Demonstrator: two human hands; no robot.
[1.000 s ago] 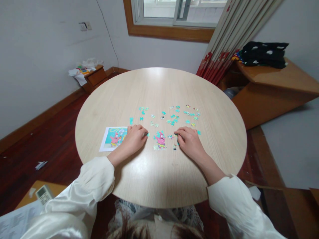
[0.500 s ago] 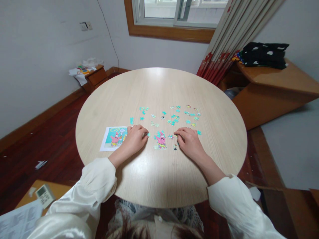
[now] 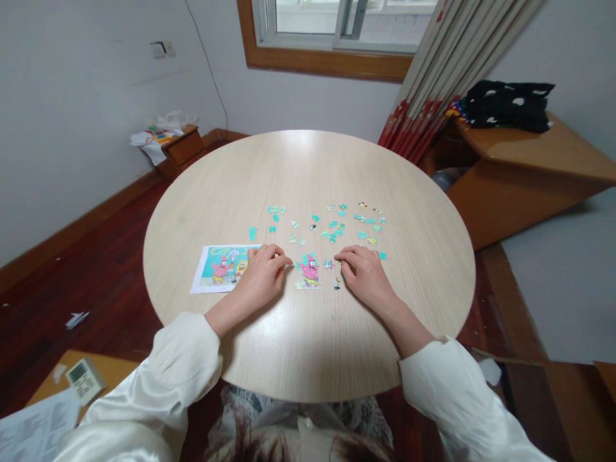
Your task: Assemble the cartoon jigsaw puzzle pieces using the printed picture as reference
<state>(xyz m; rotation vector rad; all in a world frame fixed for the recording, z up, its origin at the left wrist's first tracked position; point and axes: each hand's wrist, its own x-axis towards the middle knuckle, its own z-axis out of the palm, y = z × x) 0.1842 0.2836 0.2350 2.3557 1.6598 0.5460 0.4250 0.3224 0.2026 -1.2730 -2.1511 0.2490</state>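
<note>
A partly joined jigsaw section (image 3: 310, 273) with a pink starfish figure lies on the round table. At its left edge my left hand (image 3: 264, 271) pinches a small pale green puzzle piece, mostly covered by the fingertips. To the right of the section, my right hand (image 3: 364, 273) rests on the table with thumb and forefinger closed on a puzzle piece showing a bit of yellow. Between the section and the right hand lie a small joined piece (image 3: 328, 264) and a dark-marked piece (image 3: 337, 284). Partly behind my left hand is the printed reference picture (image 3: 221, 266).
Several loose teal pieces (image 3: 337, 228) are scattered beyond the hands, with more pieces (image 3: 275, 210) at the back left. The round wooden table (image 3: 298, 346) has a curved edge close to my body. A wooden cabinet (image 3: 520, 186) stands at the right.
My left hand has moved right, bringing its puzzle piece to the left edge of the joined section. More of the reference picture shows. My right hand stays in place.
</note>
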